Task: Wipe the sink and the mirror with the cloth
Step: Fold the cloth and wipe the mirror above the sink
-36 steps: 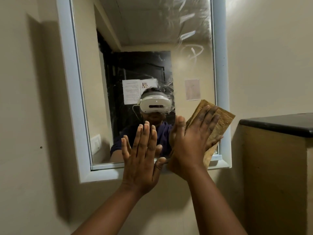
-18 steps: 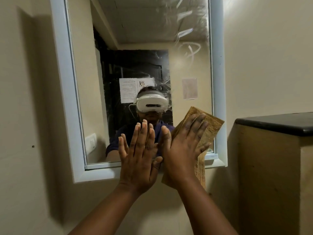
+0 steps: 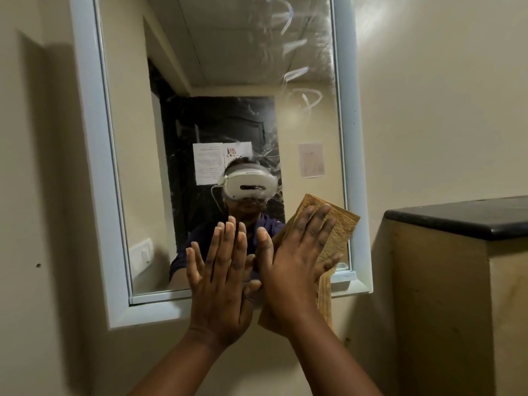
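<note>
The right hand point(image 3: 297, 261) lies flat, fingers spread, pressing a tan textured cloth point(image 3: 338, 230) against the lower right corner of the mirror point(image 3: 228, 67); it pins the cloth with the palm rather than clenching it. The cloth's upper corner sticks out past the fingertips toward the mirror's right frame point(image 3: 353, 138), and its lower end hangs down over the bottom frame onto the wall below. The left hand point(image 3: 223, 278) is released and empty, palm forward with fingers straight and close together, held up just beside the right hand at the mirror's bottom edge; whether it touches the glass cannot be told. The thumbs of the two hands sit nearly against each other. The glass shows streaky smears in its upper right part and around the middle. In the reflection a person wearing a white headset point(image 3: 248, 185) faces forward, with a dark door and paper notices behind. To the right stands a beige cabinet with a dark worktop point(image 3: 457, 217), well apart from the mirror. The sink is out of view.
</note>
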